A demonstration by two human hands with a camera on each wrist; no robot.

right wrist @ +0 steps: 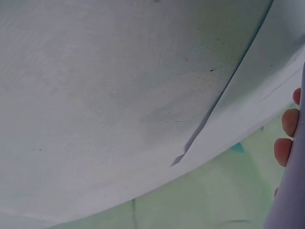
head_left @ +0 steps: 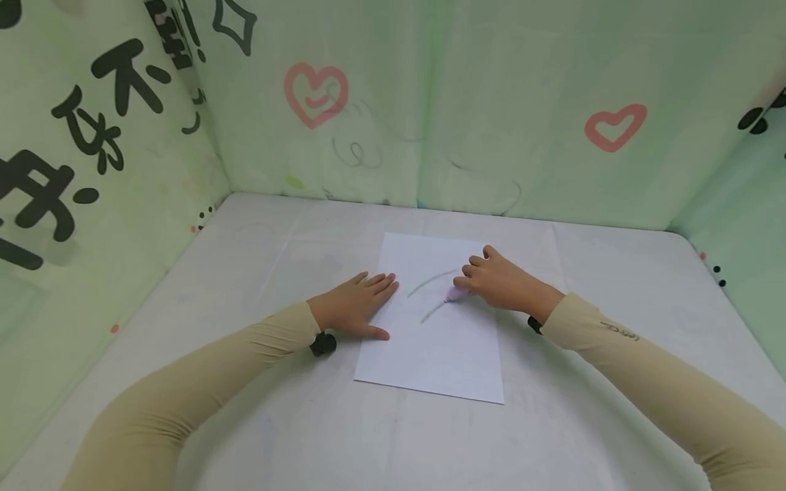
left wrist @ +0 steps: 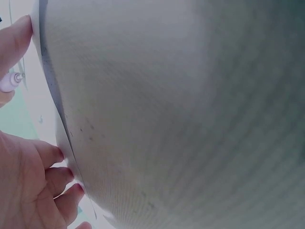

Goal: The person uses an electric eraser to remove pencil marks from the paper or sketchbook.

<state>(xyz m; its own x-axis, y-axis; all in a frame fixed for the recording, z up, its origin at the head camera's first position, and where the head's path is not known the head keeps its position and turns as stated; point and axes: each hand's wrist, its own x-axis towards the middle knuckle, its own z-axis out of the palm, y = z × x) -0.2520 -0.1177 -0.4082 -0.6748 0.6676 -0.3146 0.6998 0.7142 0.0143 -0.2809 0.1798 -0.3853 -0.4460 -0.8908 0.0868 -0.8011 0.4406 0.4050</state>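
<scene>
A white sheet of paper [head_left: 430, 361] lies on the table, with a curved grey line and a shorter slanted stroke drawn on its upper half. My left hand [head_left: 356, 304] rests with spread fingers across the sheet's left edge; its fingertips press there in the left wrist view too. My right hand [head_left: 500, 279] grips a thick lavender marker pen [head_left: 456, 294], whose tip points down-left at the upper end of the slanted stroke. Up close, the pen's smooth barrel [right wrist: 288, 191] passes in front of the right fingertips, and its small nib shows at the left wrist view's edge.
A white cloth covers the table [head_left: 295, 423]. Behind it hangs a pale green curtain [head_left: 503, 102] with printed hearts, and another green panel [head_left: 141, 225] with black characters stands at the left. Dark wrist devices sit under both cuffs.
</scene>
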